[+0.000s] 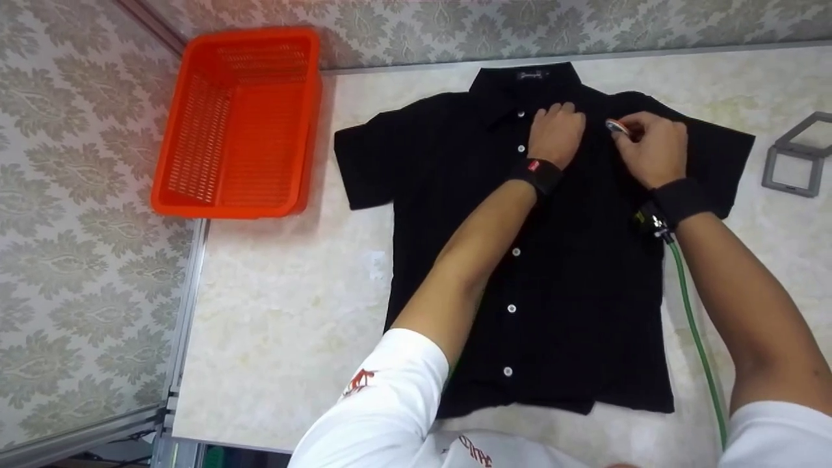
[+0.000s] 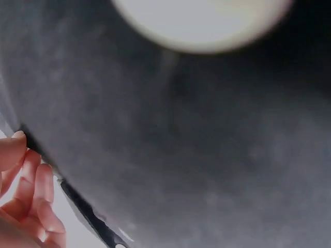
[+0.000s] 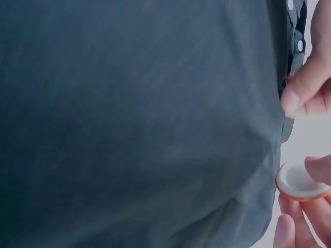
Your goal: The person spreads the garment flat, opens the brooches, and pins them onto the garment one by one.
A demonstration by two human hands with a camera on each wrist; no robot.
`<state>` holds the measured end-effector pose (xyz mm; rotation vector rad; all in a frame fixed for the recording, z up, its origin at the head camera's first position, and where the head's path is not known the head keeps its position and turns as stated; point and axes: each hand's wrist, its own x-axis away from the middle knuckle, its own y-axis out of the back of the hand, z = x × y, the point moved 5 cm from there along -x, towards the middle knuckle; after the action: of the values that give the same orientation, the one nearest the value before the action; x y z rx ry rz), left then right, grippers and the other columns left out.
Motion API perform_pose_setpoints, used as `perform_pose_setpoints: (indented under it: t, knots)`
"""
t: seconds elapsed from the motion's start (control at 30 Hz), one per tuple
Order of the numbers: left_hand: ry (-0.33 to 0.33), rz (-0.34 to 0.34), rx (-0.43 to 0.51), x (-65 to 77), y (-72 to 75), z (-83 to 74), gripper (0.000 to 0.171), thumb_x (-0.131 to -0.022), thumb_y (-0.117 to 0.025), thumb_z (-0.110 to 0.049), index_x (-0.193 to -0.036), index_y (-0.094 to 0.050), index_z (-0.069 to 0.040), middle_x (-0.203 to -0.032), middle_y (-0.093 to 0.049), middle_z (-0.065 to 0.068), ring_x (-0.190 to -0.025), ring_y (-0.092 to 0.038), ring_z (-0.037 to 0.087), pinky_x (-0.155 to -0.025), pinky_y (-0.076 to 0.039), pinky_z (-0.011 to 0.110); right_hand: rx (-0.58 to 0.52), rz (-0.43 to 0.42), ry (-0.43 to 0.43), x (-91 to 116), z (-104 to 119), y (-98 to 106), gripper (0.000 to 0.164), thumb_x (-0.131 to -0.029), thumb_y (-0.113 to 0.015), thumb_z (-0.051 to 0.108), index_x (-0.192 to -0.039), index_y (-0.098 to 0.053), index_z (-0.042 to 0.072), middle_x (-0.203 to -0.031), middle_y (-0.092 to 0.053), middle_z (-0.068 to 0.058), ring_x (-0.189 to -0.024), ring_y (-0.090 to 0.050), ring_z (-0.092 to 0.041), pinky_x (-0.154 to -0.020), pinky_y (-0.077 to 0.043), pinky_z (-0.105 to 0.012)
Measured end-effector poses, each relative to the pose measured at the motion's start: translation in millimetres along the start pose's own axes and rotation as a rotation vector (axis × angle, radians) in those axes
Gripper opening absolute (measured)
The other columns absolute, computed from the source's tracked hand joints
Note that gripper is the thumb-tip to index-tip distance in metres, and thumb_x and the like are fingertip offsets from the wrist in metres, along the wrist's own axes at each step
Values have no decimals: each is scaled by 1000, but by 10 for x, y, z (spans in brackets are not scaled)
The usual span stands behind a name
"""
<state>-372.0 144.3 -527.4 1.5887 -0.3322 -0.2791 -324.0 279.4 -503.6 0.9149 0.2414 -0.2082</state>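
Observation:
A black short-sleeved shirt point(image 1: 448, 214) lies front up, collar at the far end, with white buttons down its middle. My left hand point(image 1: 558, 133) is on the upper chest beside the button line. In the left wrist view its thumb and finger point(image 2: 19, 138) pinch the black cloth. To the right, my right hand point(image 1: 656, 146) pinches a small round disc with an orange rim point(image 1: 616, 127), over the other chest side. The right wrist view shows the disc's whitish hollow side point(image 3: 300, 181) under the thumb. A blurred white button point(image 2: 201, 23) fills the top of the left wrist view.
An orange plastic basket point(image 1: 312, 130) stands at the back left of the pale table point(image 1: 279, 312). Grey square frames point(image 1: 792, 190) lie at the right edge. A green cable point(image 1: 694, 325) runs from the right wrist camera along the shirt's right side. Patterned wall behind.

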Motion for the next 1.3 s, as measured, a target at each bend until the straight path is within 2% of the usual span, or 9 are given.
perform_pose_setpoints:
  t: [0.17,0.33,0.6,0.83,0.97,1.1,1.3]
  knots:
    - [4,9,60,-4,44,28,24,-98,-43,-25,-105,-66,-29,-110,-57,-9,-102,-51,10,-81,-40,27,8,-20,12,-23,93,-47,31,-85,-63,36,-94,-73,8,-82,-71,-7,-67,-57,-7,-66,-39,-21]
    - [-13,24,97,-8,80,20,24,-98,-42,-27,-107,-64,-28,-110,-56,-9,-101,-50,9,-82,-39,26,9,-25,35,-30,150,-85,25,-85,-64,26,-94,-72,4,-82,-70,-10,-71,-61,-23,-69,-43,-37]
    - [-30,18,95,7,131,28,21,-98,-45,-23,-107,-64,-26,-109,-56,-9,-101,-50,10,-82,-40,26,19,-35,67,-49,201,-149,20,-83,-63,16,-94,-72,3,-86,-70,-12,-74,-62,-30,-69,-45,-46]
    - [-73,30,73,18,156,-27,19,-93,-51,-23,-109,-62,-25,-110,-56,-8,-102,-51,12,-83,-40,26,63,-74,28,-36,204,-156,21,-82,-63,17,-95,-71,2,-88,-68,-15,-80,-61,-35,-71,-44,-51]
    - [-103,16,39,32,168,-51,19,-94,-49,-24,-109,-62,-24,-110,-56,-7,-102,-51,13,-82,-41,27,77,-88,-12,-17,201,-168,22,-83,-64,19,-95,-71,2,-90,-66,-17,-84,-59,-36,-76,-43,-51]
    - [-99,2,36,43,165,-39,20,-95,-47,-24,-108,-62,-23,-109,-57,-7,-102,-52,13,-82,-41,27,39,-102,-52,-18,199,-170,26,-83,-63,22,-97,-69,1,-89,-68,-16,-80,-61,-33,-76,-45,-47]
    - [-102,-27,47,60,146,-30,23,-97,-44,-23,-107,-64,-24,-107,-57,-7,-99,-52,12,-79,-40,26,-3,-54,-216,-45,180,-171,36,-84,-58,24,-114,-65,6,-97,-70,-9,-83,-66,-21,-81,-48,-35]
